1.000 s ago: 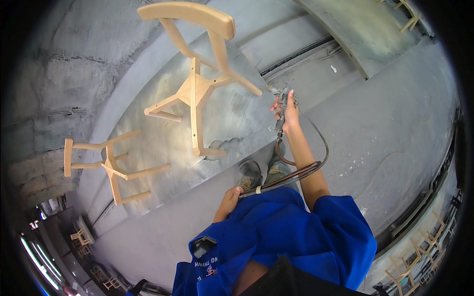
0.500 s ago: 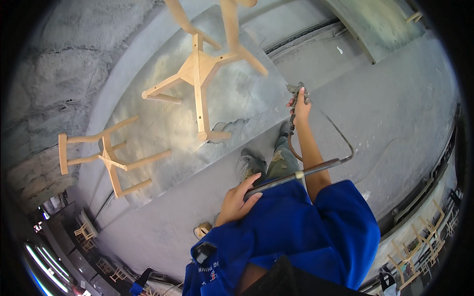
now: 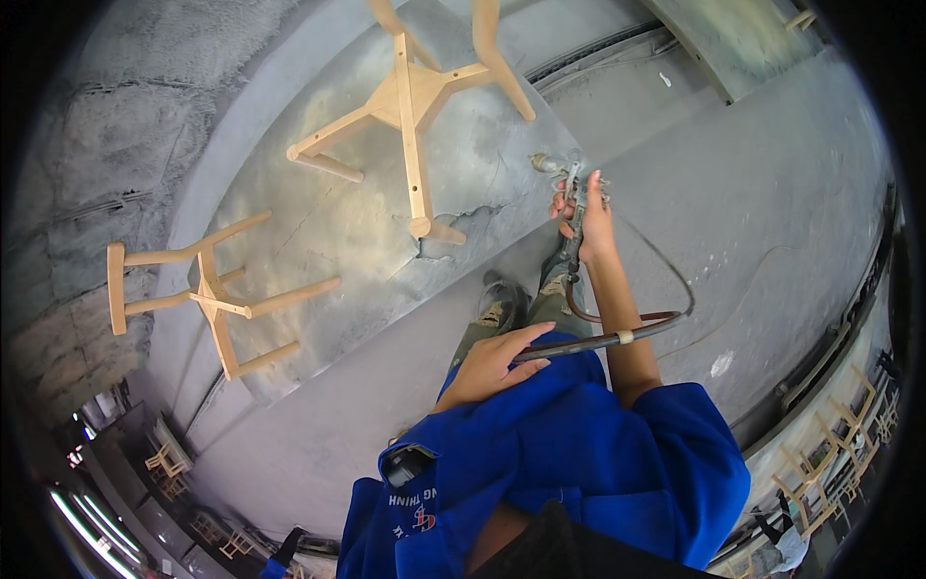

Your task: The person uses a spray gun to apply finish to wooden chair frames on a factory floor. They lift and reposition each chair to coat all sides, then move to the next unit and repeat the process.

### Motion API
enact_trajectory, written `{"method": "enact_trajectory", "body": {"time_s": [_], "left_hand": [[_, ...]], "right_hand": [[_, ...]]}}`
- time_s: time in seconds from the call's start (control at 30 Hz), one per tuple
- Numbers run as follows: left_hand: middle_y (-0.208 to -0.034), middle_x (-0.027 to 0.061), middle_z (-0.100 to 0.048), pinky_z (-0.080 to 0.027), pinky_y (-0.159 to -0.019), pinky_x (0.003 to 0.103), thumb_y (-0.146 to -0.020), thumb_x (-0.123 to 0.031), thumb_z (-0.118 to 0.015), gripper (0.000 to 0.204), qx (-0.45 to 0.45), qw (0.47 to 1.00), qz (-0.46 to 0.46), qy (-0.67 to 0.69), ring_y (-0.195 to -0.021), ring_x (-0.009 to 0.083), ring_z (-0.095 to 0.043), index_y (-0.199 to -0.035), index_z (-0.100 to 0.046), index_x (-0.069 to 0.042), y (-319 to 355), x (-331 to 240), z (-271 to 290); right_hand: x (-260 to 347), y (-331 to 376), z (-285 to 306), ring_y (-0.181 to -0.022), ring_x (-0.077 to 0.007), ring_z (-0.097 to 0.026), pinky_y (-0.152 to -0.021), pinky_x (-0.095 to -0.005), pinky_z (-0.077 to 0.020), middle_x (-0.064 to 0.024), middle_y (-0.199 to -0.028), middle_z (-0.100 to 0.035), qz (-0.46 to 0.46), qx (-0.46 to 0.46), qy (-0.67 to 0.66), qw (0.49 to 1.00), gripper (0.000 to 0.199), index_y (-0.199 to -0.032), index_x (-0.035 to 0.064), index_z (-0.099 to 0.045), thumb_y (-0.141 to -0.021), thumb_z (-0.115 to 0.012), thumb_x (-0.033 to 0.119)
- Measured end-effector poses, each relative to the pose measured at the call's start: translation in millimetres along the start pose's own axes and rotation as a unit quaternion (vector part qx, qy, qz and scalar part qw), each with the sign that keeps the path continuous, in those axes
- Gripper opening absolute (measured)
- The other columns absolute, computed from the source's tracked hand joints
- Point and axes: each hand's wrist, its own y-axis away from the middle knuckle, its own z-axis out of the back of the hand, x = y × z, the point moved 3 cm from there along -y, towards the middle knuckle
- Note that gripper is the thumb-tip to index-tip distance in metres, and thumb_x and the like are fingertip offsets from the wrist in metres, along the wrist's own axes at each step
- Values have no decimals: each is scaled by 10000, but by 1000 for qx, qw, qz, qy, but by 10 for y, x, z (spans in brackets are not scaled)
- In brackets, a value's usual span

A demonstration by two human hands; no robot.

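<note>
My right hand is wrapped round the handle of a metal spray gun, held out ahead of me with its nozzle end toward the left. From the gun's lower end a hose loops out to the right and back across my body. My left hand, low at my waist, has the hose between its thumb and fingers. Beyond the gun, to the left, a bare wooden chair frame stands on a grey board. Another wooden chair frame is farther left, its legs pointing right.
A stained grey wall rises at the far left. Another board lies at the upper right. Several wooden chair frames stand at the lower right, and more at the lower left. My shoe is beside the near board's edge.
The spray gun has turned so that more of its side shows, and its nozzle has swung left. My left hand has shifted right and slightly up with the hose. The view has moved slightly.
</note>
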Motion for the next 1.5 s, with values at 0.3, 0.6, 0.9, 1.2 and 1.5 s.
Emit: {"method": "enact_trajectory", "body": {"time_s": [0.3, 0.6, 0.9, 1.2, 1.5], "left_hand": [[-1248, 143, -676, -544, -874, 373, -934, -314, -699, 524, 15, 999, -29, -2, -997, 313, -691, -1397, -559, -112, 21, 150, -29], [-1259, 169, -666, -535, -910, 381, -952, -296, -678, 499, 14, 998, -1, 68, -1062, 311, -682, -1395, -566, -94, -98, 530, -198], [-1203, 181, -684, -537, -867, 358, -970, -203, -661, 403, -58, 982, 76, 164, -1044, 309, -688, -1338, -598, -53, -390, 1359, -194], [-1088, 161, -693, -531, -771, 345, -977, -171, -642, 381, -117, 969, 83, 203, -928, 261, -694, -1335, -601, -46, -543, 1786, -237], [-1159, 163, -695, -491, -932, 321, -1007, -172, -594, 370, -219, 909, 214, 284, -1059, 235, -666, -1334, -581, 2, -313, 2037, -22]], "right_hand": [[-354, 258, -67, -650, -154, -626, -401, -234, -334, -44, -713, -597, -63, 25, 78, 995, 639, -1044, 32, -606, -1048, -347, 615], [-1125, 304, 57, -665, -177, -635, -397, -237, -338, -49, -704, -573, -151, 117, 63, 980, 704, -1079, 12, -595, -1018, -359, 672], [-2455, -852, 800, -565, -170, -655, -379, -272, -345, -39, -652, -622, -264, -56, 146, 952, 546, -925, 72, -633, -957, -586, 616], [-2477, -1608, -204, -653, -148, -595, -377, -227, -327, -41, -710, -571, -232, 112, 2, 966, 696, -1088, 38, -612, -999, -386, 690], [-2905, -2203, -1518, -699, -131, -583, -412, -231, -341, -37, -739, -603, -207, 83, -17, 975, 581, -1031, 86, -619, -990, -488, 650]]}}
